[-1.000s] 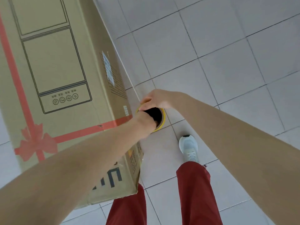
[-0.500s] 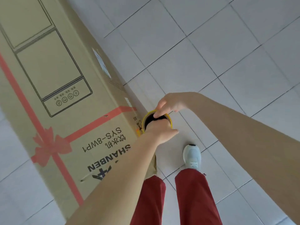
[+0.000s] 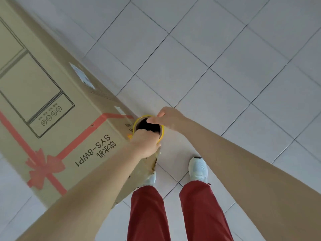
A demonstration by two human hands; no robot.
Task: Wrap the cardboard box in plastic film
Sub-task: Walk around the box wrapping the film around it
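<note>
you're gripping the yellow-rimmed film roll (image 3: pixel 148 126) beside the tall brown cardboard box (image 3: pixel 57 119), left hand (image 3: pixel 145 145) and right hand (image 3: pixel 167 117) clamping its rim (steadying the unwind).

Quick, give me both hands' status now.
Left hand: closed on the film roll, near side.
Right hand: closed on the film roll's far rim.

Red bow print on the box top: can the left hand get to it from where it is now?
Probably yes, but not freely: the left hand is gripping the film roll along with the right hand. Nothing lies between it and the red bow on the cardboard box.
</note>
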